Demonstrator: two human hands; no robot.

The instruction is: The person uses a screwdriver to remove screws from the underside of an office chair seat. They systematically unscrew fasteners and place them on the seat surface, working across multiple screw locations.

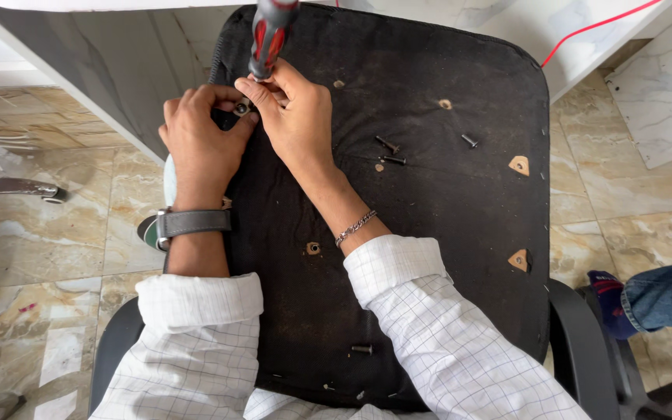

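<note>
While both hands pinch at one spot, the left fingertips close round a small metal bolt at the far left corner of the black seat base. The left hand comes at the bolt from the left, the right hand from the right, so the two are about equally near and touching over it. Right fingers wrap the lower end of a red and black screwdriver; its long axis runs up and away from the bolt, tilted slightly right, tip hidden under the fingers. Whether the tip sits in the bolt head cannot be told. Out from there, loose screws lie right of the bolt, mid base, well apart from both hands; one more screw sits at the near edge. A mounting hole shows below the right wrist.
</note>
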